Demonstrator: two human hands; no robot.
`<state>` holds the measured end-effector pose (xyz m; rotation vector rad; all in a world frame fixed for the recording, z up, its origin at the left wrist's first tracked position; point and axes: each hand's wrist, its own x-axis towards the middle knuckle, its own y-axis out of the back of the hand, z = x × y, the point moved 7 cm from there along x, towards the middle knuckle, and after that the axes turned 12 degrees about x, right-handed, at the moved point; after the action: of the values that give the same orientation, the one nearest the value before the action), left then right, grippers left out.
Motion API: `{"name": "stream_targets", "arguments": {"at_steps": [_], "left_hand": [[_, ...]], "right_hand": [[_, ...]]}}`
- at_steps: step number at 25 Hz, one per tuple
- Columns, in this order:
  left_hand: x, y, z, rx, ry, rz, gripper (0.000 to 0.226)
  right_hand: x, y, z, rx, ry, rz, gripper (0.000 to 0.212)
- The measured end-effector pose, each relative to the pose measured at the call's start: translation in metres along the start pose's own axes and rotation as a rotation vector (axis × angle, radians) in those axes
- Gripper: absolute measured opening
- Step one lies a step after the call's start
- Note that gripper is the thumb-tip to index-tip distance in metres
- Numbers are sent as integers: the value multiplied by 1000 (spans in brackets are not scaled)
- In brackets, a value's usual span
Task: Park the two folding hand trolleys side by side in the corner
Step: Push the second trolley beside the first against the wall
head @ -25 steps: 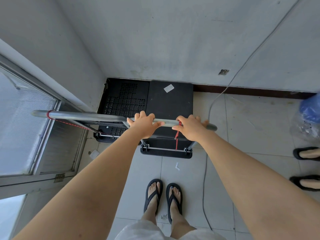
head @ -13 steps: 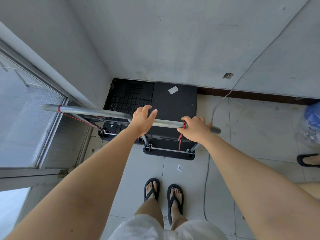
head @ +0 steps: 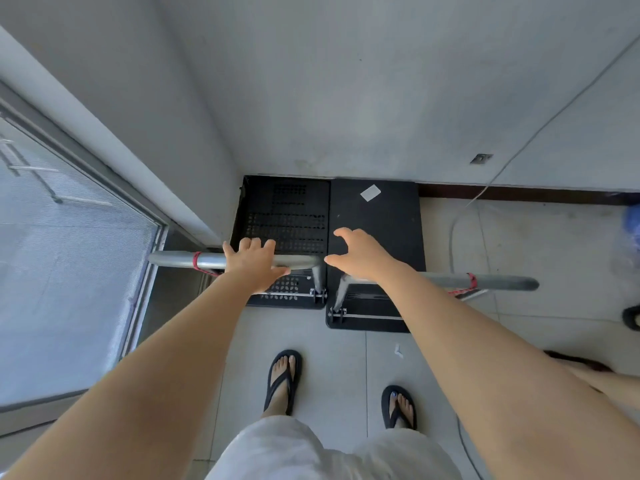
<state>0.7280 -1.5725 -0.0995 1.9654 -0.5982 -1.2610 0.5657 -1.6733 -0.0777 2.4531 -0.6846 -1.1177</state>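
Two folding hand trolleys stand side by side in the corner, both against the back wall. The left trolley (head: 284,216) has a perforated black deck and touches the side wall. The right trolley (head: 377,220) has a solid black deck with a white sticker. My left hand (head: 252,263) is wrapped over the left trolley's grey handle bar (head: 207,261), near its right end. My right hand (head: 360,252) hovers with fingers spread above the right deck, just off the right trolley's handle bar (head: 498,282). Red cord is tied around both bars.
A glass sliding door (head: 69,254) fills the left side. A grey cable (head: 453,233) runs down the wall and across the tiled floor on the right. A blue bag (head: 632,223) and another person's sandal (head: 630,317) are at the right edge. My feet (head: 282,379) stand behind the trolleys.
Both hands were on the right trolley's handle. My left hand has shifted to the left trolley's handle and my right hand has let go and opened. My right foot stepped to the right.
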Motion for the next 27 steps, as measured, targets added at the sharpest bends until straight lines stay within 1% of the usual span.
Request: {"name": "stream_targets", "arguments": {"at_steps": [2,4,6,9,11,13,18,21,25,27], "left_hand": [[7,-4,-14,39,-91,1,54],[12,-4,-14,45,-203,24,42],[16,-1,-13,74,-295,87,39],[21,2,-10,127,-390,153,46],[28,6,-8,120,-407,157,48],[34,11,-7,117,-405,159,47],[39,16,-5,127,-395,198,42],[35,18,1,111,-398,214,43],[28,16,-5,144,-366,235,47],[21,10,-8,119,-365,188,52]], "right_hand": [[17,-42,-33,12,2,-97,73],[29,-71,-55,26,1,-149,71],[39,-83,-64,48,14,-167,55],[45,-77,-61,80,11,-160,36],[48,-69,-60,86,10,-133,30],[53,-65,-63,73,28,-119,29],[62,-58,-63,35,33,-153,28],[59,-57,-57,43,31,-107,27],[52,-63,-61,-5,47,-96,30],[46,-69,-63,-90,33,-111,38]]}}
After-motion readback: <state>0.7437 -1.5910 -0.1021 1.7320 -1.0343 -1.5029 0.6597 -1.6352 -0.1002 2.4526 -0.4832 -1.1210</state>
